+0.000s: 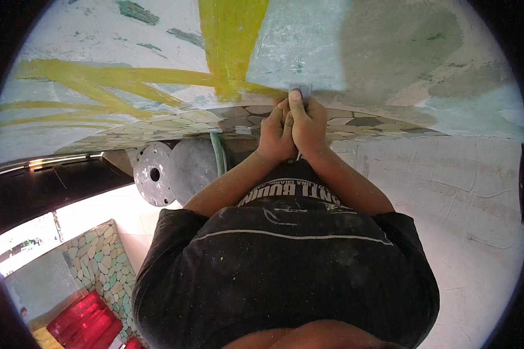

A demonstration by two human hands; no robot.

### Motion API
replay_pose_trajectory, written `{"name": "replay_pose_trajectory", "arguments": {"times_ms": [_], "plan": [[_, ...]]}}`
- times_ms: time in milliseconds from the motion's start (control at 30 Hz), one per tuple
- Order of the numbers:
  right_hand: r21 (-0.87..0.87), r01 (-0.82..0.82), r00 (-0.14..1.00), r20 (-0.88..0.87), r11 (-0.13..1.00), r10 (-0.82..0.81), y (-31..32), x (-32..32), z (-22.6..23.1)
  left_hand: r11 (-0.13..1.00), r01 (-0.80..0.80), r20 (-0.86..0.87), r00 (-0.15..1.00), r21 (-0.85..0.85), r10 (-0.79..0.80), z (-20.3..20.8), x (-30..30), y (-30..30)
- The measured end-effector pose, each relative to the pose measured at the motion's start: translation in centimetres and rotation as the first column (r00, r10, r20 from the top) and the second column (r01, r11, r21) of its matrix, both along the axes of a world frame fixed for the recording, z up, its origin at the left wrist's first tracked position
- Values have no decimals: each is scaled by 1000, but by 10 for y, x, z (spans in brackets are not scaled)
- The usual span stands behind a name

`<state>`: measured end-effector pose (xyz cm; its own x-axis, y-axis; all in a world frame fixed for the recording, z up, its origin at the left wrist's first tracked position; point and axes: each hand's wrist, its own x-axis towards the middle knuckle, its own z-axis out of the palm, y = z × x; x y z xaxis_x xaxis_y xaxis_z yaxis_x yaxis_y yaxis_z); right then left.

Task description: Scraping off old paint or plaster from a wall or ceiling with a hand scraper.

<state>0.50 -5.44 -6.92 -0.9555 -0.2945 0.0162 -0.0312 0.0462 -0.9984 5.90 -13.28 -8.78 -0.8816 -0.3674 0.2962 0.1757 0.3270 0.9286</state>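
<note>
Both my hands are close together against a pale, patchy wall [297,43] with broad yellow paint strokes [230,46]. My right hand [310,125] is closed, its thumb laid along a small flat grey piece [301,88] that touches the wall; its exact kind does not show. Curled beside it and touching it is my left hand [275,135], its fingers closed, and what they hold is hidden. A thin pale tip [298,156] sticks out below the hands. Just behind them runs a band of irregular flat stones [361,122].
Left of my arms stand a grey round flange with holes [148,174] and a larger grey disc [192,168], with a green strip [218,152] beside it. White blockwork [448,180] lies to the right. At lower left are a pebble mosaic [102,256] and a red thing [87,320].
</note>
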Motion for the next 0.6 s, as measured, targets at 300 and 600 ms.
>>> {"name": "replay_pose_trajectory", "arguments": {"times_ms": [300,600], "plan": [[-54,63,997,-36,997,-65,-5,-2,-7,999,-1,1,1000,46,1,-5,-2,1],[-94,130,989,-54,987,-135,-11,0,-16,994,28,-32,999,102,-25,-18,-7,-1]]}}
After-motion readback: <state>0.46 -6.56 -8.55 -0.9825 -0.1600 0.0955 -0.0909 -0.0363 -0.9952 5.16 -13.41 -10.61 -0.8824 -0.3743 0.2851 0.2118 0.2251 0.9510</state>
